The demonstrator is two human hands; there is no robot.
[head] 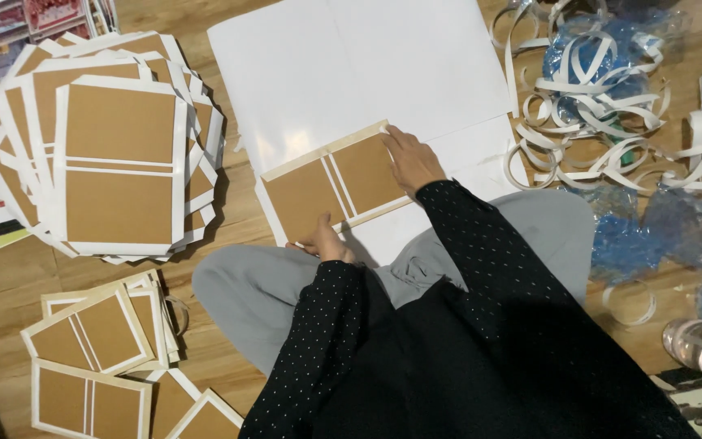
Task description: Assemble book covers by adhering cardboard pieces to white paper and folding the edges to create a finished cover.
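Two hands press a brown card onto a white sheet on the floor.

The brown card (337, 185), edged in white with two white strips down its middle, lies tilted on the big white sheet (359, 65) in front of the person's knees. The left hand (324, 241) pinches its near edge, thumb on top. The right hand (410, 159) rests flat on its far corner, fingers together. A fanned stack of cards (115, 146) sits to the left, curled white strips (603, 89) to the right.
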